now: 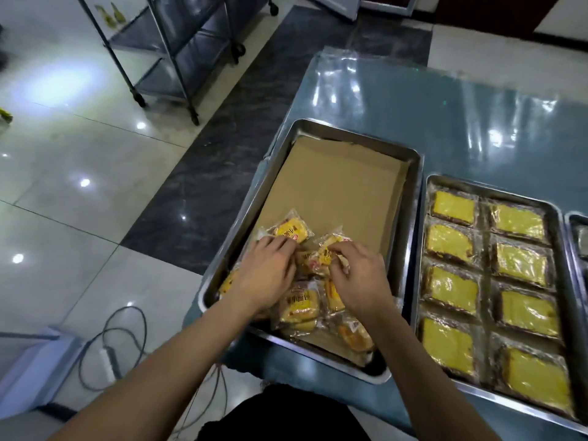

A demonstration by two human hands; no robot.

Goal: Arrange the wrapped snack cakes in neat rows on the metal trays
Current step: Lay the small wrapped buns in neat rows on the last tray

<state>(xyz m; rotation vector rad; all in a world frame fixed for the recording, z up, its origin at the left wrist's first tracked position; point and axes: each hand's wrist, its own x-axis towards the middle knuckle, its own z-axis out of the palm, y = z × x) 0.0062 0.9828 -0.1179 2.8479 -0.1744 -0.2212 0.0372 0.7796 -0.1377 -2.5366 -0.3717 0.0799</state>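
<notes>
In the near end of the paper-lined left tray (413,192), your 2 hands work a loose heap of wrapped cakes (299,305). Your left hand (265,272) lies fingers-down on the pile; fingertips curl at the edge of 1 top cake (291,230), but can't tell if they grip it. Your right hand (359,275) pinches another cake's wrapper (324,254) btwn thumb & curled fingers. The right tray (560,249) just beside holds 2 neat columns of 5 yellow cakes (451,237).

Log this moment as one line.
left hand: on cakes | right hand: pinching cake | tray: pile unsorted
</notes>
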